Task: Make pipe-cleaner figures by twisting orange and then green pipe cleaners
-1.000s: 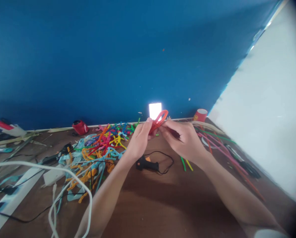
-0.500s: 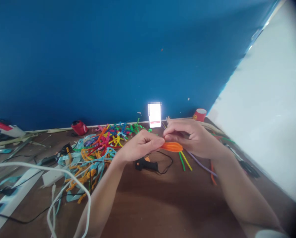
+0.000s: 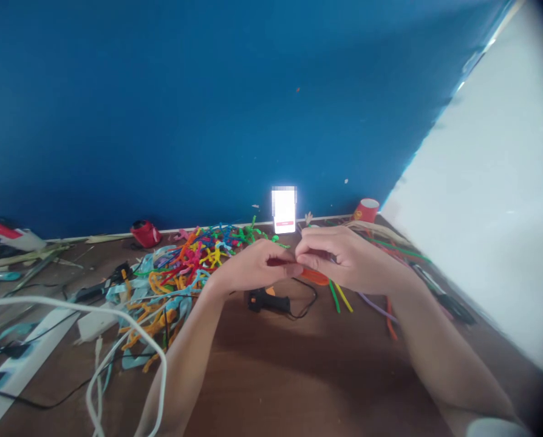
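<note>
A bundle of orange pipe cleaners [image 3: 316, 277], bent into a loop, is held up above the table. My left hand [image 3: 256, 264] pinches its left end between thumb and fingers. My right hand [image 3: 347, 258] has its thumb and index finger closed at the same spot, so the fingertips of both hands meet. Most of the bundle is hidden behind my right hand. Below lies a black glue gun [image 3: 271, 301] with its cord. Loose green [image 3: 334, 298] and yellow pipe cleaners [image 3: 345, 299] stick out beneath my right hand.
A lit phone [image 3: 284, 209] leans against the blue wall. Colourful pipe cleaners [image 3: 210, 258] are heaped on the left, near a white cable [image 3: 155, 340] and a power strip [image 3: 28, 370]. A red paper cup [image 3: 367, 210] stands at the back right.
My right hand has come down and left over the orange bundle, covering more of it. My left fingers have shifted, with a gap now showing between thumb and index finger.
</note>
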A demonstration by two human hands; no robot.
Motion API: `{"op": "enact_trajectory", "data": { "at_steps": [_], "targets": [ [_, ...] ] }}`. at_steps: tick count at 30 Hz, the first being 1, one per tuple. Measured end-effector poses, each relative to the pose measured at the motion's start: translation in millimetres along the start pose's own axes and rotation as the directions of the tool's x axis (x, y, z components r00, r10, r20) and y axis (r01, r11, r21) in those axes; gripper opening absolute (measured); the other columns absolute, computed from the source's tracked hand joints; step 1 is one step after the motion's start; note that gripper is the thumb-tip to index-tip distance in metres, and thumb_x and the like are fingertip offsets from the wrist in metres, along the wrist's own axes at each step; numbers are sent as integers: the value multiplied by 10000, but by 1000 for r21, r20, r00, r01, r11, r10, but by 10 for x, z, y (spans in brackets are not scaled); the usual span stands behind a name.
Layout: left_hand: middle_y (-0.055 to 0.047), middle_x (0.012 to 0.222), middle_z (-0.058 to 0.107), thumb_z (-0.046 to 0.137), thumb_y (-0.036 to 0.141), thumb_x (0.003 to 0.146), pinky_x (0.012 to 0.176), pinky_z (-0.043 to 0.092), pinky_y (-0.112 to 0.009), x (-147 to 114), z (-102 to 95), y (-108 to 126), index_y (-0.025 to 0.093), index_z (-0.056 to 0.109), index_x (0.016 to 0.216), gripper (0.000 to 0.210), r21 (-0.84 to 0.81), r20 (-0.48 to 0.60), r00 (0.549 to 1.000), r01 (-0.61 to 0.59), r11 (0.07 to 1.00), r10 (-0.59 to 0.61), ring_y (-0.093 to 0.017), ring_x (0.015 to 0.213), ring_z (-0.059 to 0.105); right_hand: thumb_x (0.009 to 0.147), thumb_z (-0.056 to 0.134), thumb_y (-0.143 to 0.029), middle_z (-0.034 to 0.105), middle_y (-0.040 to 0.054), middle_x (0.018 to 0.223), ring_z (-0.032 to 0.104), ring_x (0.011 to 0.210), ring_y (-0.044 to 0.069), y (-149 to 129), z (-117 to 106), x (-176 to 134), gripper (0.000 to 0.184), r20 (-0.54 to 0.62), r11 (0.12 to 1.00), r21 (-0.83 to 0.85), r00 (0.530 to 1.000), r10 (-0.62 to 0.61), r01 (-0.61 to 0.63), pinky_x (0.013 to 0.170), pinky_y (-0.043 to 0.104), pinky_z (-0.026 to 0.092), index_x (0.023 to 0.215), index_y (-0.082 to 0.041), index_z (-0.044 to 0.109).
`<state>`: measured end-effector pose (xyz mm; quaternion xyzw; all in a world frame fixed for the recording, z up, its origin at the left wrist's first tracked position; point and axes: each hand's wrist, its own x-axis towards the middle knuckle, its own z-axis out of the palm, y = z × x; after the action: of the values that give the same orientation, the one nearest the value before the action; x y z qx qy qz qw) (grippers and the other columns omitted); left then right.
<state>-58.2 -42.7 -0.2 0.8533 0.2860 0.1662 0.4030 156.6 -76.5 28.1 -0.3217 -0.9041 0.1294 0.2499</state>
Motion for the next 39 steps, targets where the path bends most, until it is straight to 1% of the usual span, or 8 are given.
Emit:
{"op": "enact_trajectory", "data": {
  "at_steps": [7, 13, 20, 23, 26, 29, 32, 39],
  "targets": [
    [39, 608, 413, 643, 357, 871, 532, 248, -232, 57, 41, -22, 148, 638, 679, 284, -174, -176, 984, -28, 984, -3, -84, 585, 328, 982, 515, -187, 576, -18, 732, 481, 691, 111, 7, 20, -24, 219, -125, 998, -61, 992, 22, -30, 682, 261, 338, 779, -178, 596],
    [28, 613, 493, 724, 391, 828, 539, 276, -228, 129, 84, -58, 142, 684, 725, 273, -312, -411, 912, -124, 942, -16, -83, 583, 381, 963, 539, -178, 612, 0, 777, 531, 701, 119, 0, 67, -28, 149, -297, 996, -70, 955, 27, -50, 660, 266, 379, 894, -170, 672],
    [19, 667, 560, 737, 426, 824, 596, 370, -215, 212, 201, -136, 161, 647, 742, 291, -396, -636, 767, -231, 889, -84, -93, 631, 475, 949, 520, -135, 706, 85, 867, 636, 793, 207, -126, 351, 38, 209, -447, 807, -579, 872, -197, -115, 660, 325, 428, 1028, -119, 713],
    [20, 683, 554, 730, 441, 830, 604, 366, -217, 206, 217, -99, 168, 622, 744, 306, -373, -713, 695, -257, 891, -98, -97, 643, 478, 953, 512, -130, 725, 74, 940, 654, 793, 173, -140, 462, 68, 251, -550, 923, -365, 827, -113, -117, 649, 289, 449, 1149, -146, 668],
    [22, 674, 539, 708, 441, 853, 584, 330, -224, 189, 234, -18, 175, 619, 750, 299, -386, -763, 632, -277, 880, -136, -91, 613, 448, 949, 529, -161, 712, 19, 850, 613, 654, 117, -109, 493, 96, 154, -621, 991, -49, 781, 68, -126, 620, 251, 444, 1051, -185, 642],
    [39, 628, 469, 697, 402, 865, 558, 289, -230, 176, 262, 58, 179, 562, 688, 315, -456, -778, 599, -329, 827, -190, -81, 566, 375, 938, 547, -194, 684, -6, 744, 579, 589, 113, -77, 479, 117, 66, -557, 985, 86, 813, 172, -149, 586, 246, 416, 958, -196, 610],
    [51, 589, 386, 700, 335, 848, 525, 246, -234, 178, 286, 90, 177, 470, 620, 361, -532, -766, 595, -372, 761, -244, -79, 537, 295, 923, 540, -174, 684, -6, 730, 572, 590, 121, -70, 461, 121, 69, -453, 982, 104, 871, 191, -161, 596, 256, 396, 942, -199, 602],
    [40, 621, 366, 626, 264, 789, 495, 283, -207, 186, 320, 101, 182, 479, 638, 226, -682, -684, 636, -383, 623, -358, -77, 547, 326, 888, 558, -145, 702, -1, 758, 560, 599, 110, -52, 459, 128, 111, -390, 972, 179, 896, 212, -152, 596, 248, 386, 954, -190, 635]
  ]
}}
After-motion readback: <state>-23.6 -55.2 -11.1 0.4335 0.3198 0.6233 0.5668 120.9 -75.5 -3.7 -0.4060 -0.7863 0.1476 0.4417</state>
